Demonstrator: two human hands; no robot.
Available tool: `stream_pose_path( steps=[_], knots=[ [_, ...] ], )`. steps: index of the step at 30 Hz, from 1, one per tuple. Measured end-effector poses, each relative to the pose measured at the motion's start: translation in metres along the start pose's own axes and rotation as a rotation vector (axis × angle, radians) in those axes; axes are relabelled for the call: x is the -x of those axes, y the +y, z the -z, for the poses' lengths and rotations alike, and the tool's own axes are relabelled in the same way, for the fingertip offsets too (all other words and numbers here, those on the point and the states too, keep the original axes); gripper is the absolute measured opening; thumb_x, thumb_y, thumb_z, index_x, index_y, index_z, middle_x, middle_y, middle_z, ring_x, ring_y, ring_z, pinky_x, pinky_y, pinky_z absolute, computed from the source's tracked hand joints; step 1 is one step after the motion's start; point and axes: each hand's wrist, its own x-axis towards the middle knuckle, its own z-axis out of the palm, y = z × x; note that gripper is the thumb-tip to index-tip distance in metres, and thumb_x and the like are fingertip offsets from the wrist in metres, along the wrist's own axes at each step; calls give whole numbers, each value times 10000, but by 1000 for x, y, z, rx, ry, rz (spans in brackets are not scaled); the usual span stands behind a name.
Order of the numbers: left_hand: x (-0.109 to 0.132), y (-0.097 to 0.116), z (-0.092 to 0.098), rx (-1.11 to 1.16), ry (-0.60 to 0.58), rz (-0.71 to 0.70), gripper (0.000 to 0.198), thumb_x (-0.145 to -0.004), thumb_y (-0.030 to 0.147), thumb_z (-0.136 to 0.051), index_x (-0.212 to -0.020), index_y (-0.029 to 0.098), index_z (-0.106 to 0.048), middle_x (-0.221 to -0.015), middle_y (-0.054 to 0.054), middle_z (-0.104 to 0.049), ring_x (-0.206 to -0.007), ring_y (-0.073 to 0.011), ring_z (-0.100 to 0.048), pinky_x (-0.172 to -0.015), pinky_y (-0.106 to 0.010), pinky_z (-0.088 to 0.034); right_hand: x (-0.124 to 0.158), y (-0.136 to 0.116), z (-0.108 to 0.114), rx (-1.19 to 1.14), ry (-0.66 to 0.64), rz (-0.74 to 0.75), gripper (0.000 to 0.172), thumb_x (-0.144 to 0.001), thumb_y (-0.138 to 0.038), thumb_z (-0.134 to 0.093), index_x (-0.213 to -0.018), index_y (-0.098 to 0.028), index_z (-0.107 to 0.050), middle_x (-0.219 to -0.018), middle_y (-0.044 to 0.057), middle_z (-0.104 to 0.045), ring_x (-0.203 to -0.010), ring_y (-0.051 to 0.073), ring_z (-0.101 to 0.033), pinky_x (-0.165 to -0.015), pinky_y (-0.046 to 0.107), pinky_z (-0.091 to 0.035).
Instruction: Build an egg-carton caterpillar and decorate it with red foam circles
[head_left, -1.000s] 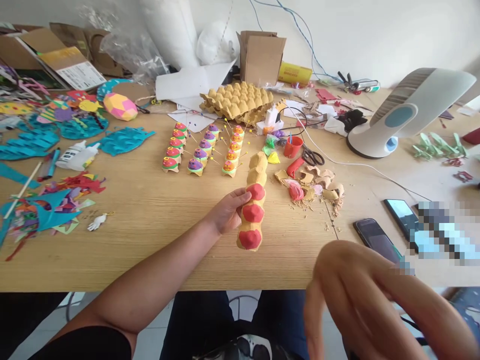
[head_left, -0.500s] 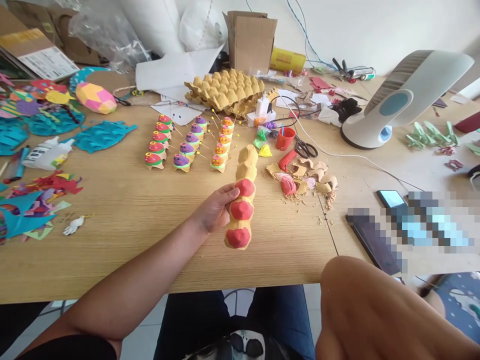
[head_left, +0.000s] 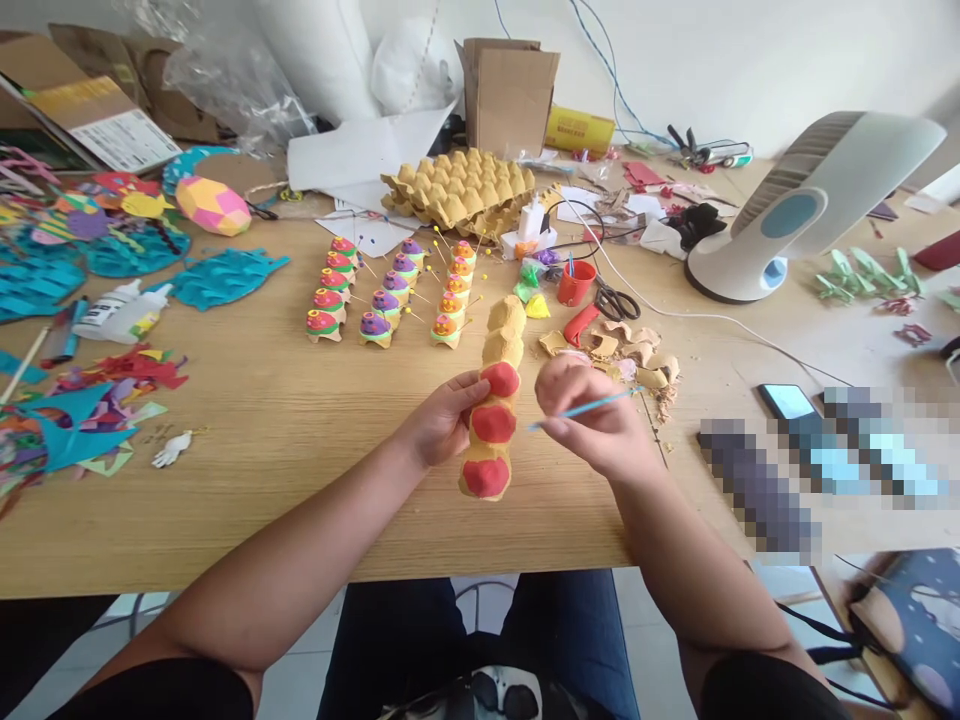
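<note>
The left hand (head_left: 448, 418) is curled, its thumb and fingers pinching the side of an egg-carton strip (head_left: 492, 448) that carries three red caps below two bare bumps, while the right hand (head_left: 596, 425), fingers bent nearly closed, grips a thin blue stick (head_left: 600, 402) whose tip points toward the strip without touching it. The strip is between the hands over the wooden table (head_left: 360, 400), nearer the person than the carton scraps (head_left: 654, 372) and red cup (head_left: 576, 287).
</note>
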Motion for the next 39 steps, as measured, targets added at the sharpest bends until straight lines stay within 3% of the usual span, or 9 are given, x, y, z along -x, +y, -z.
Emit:
stream_pose_path(
  steps=[2,4,10,23,31,39],
  knots=[
    [0,0,1,-12,-35,-4,339,-743,363,-896,-969,147,-766,-857,-43,-728,-701,-121,-643,-655,-226,-507,-11,13,-2,175,179,5,193,-857,-349,-801,-808,-247,-645,-857,15,-580,-829,175,-551,-804,360,-482],
    [1,0,1,-25,-73,0,330,-753,373,-890,-979,161,-775,-869,-41,-738,-696,-123,-645,-645,-228,-507,-13,27,-1,230,255,12,221,-890,-390,-767,-819,-243,-618,-860,11,-570,-844,177,-548,-802,353,-474],
    [1,1,0,17,-134,-6,307,-788,343,-866,-1006,147,-776,-901,-55,-756,-725,-124,-674,-669,-220,-511,-5,44,-1,424,179,109,163,-923,-328,-716,-823,-246,-617,-942,26,-547,-939,201,-562,-912,416,-475],
    [3,4,-3,25,-141,0,237,-818,307,-830,-1004,171,-774,-937,-54,-765,-775,-135,-692,-723,-233,-520,-4,44,-7,699,213,179,94,-893,-264,-720,-868,-258,-630,-997,38,-536,-958,223,-549,-908,469,-485],
    [3,2,1,-38,-148,-5,239,-840,368,-806,-998,190,-779,-953,-50,-759,-769,-138,-680,-686,-242,-488,-2,47,-6,554,178,150,108,-894,-267,-708,-846,-252,-612,-1041,42,-513,-1020,225,-556,-946,465,-490],
    [4,4,-2,-14,-135,11,220,-812,352,-834,-969,210,-773,-899,-25,-758,-727,-124,-669,-670,-232,-494,-3,46,-7,579,205,114,109,-902,-282,-704,-846,-254,-615,-997,33,-502,-968,210,-542,-925,450,-487]
  ],
)
